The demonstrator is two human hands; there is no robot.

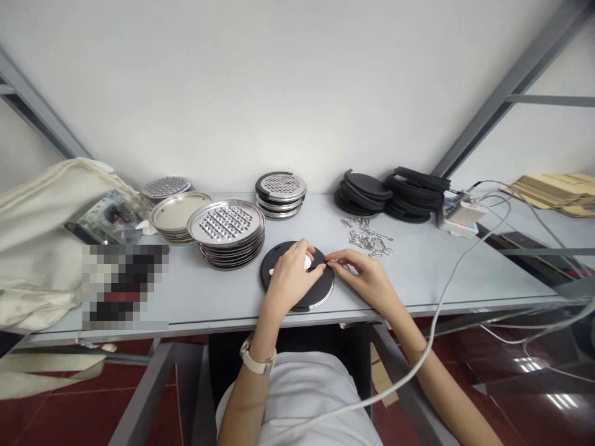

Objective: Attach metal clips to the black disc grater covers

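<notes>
A black round disc (316, 291) with a silver rim at its lower right lies flat near the table's front edge. My left hand (294, 269) bends over its top, fingers curled and gripping the disc; something white shows by the fingertips. At the disc's right edge, my right hand (360, 272) pinches with thumb and index finger. What sits in that pinch is too small to make out, though a bit of silver metal shows beside the fingers. Behind this hand lies a loose pile of small metal clips (367, 238).
Stacks of round metal grater plates (226, 224) and plain metal discs (180, 212) stand left. Behind are assembled graters (281, 189); black round holders (362, 189) are stacked back right. A power strip (462, 217) and white cable (441, 303) lie right, a cloth bag (51, 229) left.
</notes>
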